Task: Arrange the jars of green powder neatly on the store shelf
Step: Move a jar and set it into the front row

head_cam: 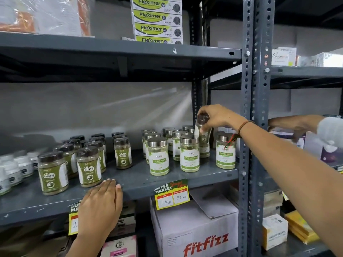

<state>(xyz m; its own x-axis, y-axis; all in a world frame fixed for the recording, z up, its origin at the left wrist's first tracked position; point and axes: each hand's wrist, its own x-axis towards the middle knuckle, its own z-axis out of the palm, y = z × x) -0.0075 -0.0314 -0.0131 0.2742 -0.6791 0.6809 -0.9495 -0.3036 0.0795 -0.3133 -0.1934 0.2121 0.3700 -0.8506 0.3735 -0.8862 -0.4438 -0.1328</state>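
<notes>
Above the silver-lidded jars [189, 154]:
Right hand [217, 115]: gripping a dark-lidded jar [203, 127] (tilted) by its top.
Left hand [101, 203]: flat, fingers together, on shelf [137, 180] edge left of them.

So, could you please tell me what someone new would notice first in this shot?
Probably the right hand lifting a dark-lidded jar, tilted, above the silver-lidded moringa jars at the right of the grey shelf. The left hand rests flat on the shelf's front edge, beside the brown-lidded Gaska jars. Below hangs a yellow price tag, over a Fitfizz carton.
</notes>
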